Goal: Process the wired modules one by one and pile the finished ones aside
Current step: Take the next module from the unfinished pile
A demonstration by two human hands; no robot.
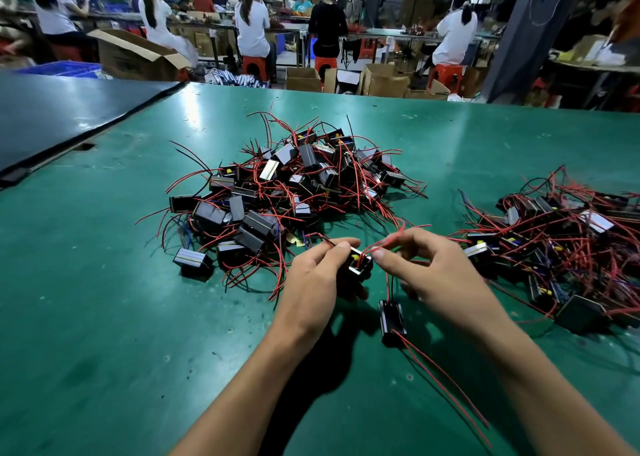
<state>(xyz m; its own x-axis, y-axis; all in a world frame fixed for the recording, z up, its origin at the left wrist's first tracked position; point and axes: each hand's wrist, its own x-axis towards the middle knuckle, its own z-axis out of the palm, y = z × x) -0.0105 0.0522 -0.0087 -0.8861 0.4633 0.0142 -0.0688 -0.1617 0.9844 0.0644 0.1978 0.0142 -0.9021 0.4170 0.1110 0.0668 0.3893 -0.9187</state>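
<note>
head view: in the lower centre of the frame, a second module (392,320) trailing long red leads (444,378) is seen just below both hands; whether it lies on the green bench (104,317) or hangs cannot be told. above it, a small black module (360,266) is gripped in the curled fingers of the left hand (317,275), and its red wires (394,237) are pinched by the right hand (429,272). further back, a large heap (294,192) of wired modules is spread at mid-frame, another heap (561,234) at the right edge. seated workers (251,23) are seen along the top.
</note>
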